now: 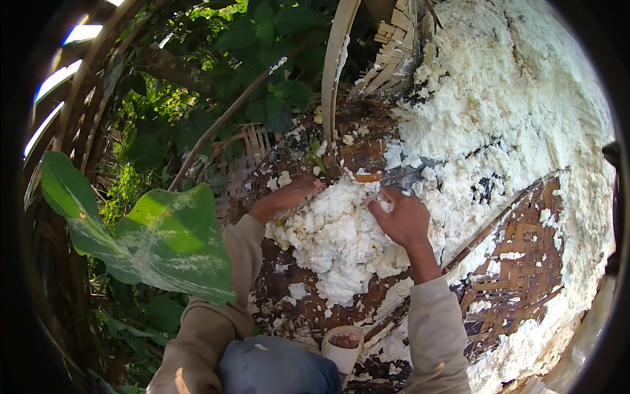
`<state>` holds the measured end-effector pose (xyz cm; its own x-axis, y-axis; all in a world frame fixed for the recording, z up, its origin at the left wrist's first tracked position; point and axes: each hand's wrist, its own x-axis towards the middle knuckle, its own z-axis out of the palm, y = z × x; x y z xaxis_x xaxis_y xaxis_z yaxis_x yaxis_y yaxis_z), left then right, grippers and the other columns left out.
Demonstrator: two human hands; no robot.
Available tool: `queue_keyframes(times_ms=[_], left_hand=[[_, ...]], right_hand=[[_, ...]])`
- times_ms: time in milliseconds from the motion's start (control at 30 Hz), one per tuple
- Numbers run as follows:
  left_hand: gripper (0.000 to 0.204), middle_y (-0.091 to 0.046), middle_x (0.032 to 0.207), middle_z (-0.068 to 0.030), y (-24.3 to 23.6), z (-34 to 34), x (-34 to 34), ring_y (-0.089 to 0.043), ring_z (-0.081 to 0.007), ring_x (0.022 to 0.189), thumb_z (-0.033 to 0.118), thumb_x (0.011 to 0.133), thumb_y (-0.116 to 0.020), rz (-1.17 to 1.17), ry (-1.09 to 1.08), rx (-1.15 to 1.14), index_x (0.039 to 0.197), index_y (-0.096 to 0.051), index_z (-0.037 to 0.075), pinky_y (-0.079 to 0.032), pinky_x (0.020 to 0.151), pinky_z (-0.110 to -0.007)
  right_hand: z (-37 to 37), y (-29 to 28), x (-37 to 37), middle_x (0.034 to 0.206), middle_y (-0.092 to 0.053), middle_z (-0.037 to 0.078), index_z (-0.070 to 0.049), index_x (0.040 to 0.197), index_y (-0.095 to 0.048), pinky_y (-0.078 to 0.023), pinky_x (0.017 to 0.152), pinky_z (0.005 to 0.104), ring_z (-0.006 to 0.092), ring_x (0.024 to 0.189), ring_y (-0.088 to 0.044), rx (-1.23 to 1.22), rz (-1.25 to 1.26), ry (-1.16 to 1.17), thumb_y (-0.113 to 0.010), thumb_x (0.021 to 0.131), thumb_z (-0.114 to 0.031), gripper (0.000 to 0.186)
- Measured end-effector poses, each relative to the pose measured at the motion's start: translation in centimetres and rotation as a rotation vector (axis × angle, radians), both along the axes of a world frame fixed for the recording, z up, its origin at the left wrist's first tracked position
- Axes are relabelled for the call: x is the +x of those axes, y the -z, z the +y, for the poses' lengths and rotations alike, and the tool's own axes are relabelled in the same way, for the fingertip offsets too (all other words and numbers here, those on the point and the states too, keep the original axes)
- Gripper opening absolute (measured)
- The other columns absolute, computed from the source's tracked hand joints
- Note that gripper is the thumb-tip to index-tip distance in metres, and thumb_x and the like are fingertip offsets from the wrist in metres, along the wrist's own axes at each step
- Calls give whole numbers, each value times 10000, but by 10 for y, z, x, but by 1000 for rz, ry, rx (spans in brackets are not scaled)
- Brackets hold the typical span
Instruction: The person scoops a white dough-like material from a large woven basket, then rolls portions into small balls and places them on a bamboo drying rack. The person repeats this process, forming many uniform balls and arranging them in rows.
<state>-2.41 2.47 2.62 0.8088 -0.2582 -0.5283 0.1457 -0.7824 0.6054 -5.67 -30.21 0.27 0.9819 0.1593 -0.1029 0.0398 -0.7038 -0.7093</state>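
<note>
A heap of white, crumbly, damp-looking pulp (351, 240) lies in front of me on a dark brown woven mat (308, 299). At its far left edge is my left hand (295, 196), touching the pulp. Its fingertips are hidden there, so their grip does not show. On the heap's right side rests my right hand (403, 220), thumb apart from the fingers and no object visible between them. Just beyond, between the two hands, a small orange-brown curved piece (366, 177) lies beside a dark grey smeared patch (403, 176).
Much more white pulp (505, 85) spreads along the right. A thin pole (472, 244) crosses the mat. A bent strip (333, 79) and broken woven edge (394, 52) rise at the far side. Left stand a large green leaf (174, 236) and a stick (223, 121). My sandalled foot (344, 341) is near.
</note>
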Motion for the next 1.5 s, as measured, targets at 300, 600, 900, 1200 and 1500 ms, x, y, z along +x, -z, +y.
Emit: queue_keyframes(times_ms=[300,600,900,1200,1500], left_hand=[[939,-136,1724,-194,-33,-23,-49,-167,-361,1578,742,1045,-237,155,-33,11,1637,-265,13,-158,1282,-440],[795,-445,1601,-161,13,96,-110,-401,-279,1482,630,1103,-174,-422,-682,-368,1573,-417,37,-238,1264,-429],[910,-522,1522,-150,62,24,-128,-527,-264,1373,714,1061,-192,-462,-836,-817,1532,-436,-26,-384,1192,-406],[871,-464,1554,-219,67,-51,-148,-389,-308,1482,684,1063,-311,-739,-544,-417,1533,-441,-38,-253,1241,-437],[756,-479,1571,-150,54,69,-79,-344,-262,1507,593,1108,-242,-661,-669,-299,1550,-455,18,-187,1263,-439]], right_hand=[[41,-16,-55,1350,-641,109,-142,1415,-601,-306,1134,552,323,1291,-525,-194,-204,-134,-631,915,-614,688],[-67,58,-23,1342,-680,169,30,1381,-635,-423,1128,372,246,1267,-618,941,-36,363,-597,1068,-386,522],[-31,71,-34,1394,-657,173,28,1371,-651,-403,1154,401,272,1341,-579,886,-104,169,-668,988,-548,692],[35,30,-42,1506,-519,215,-156,1427,-623,-374,1173,504,405,1395,-453,440,-186,-185,-871,755,-481,787],[38,32,-6,1476,-501,227,-20,1442,-493,-337,1199,480,380,1397,-458,510,-75,-208,-831,815,-565,897]])
